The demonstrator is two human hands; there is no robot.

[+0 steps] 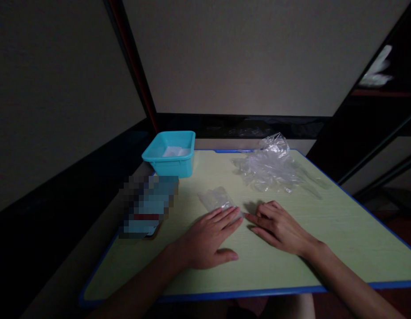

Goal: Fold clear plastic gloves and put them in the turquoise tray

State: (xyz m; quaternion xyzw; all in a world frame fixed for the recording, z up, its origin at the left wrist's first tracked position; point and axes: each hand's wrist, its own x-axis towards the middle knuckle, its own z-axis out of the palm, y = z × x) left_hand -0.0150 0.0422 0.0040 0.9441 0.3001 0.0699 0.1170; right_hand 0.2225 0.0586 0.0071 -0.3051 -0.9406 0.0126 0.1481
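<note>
A small clear plastic bag (216, 198) lies flat on the table. My left hand (212, 237) rests palm down with its fingers stretched over the near part of this bag, the thumb spread away, and hides some of it. My right hand (281, 226) lies on the table just right of the bag. Its index finger points at the bag's right corner, with the thumb apart below it and the other fingers curled in. Whether that fingertip touches the plastic I cannot tell.
A crumpled heap of clear plastic bags (272, 166) lies at the back right. At the back left stands a turquoise basin (174, 167) with white pieces inside. A pixelated flat object (150, 206) lies at the left edge of the blue-rimmed table (291, 274). Walls rise behind.
</note>
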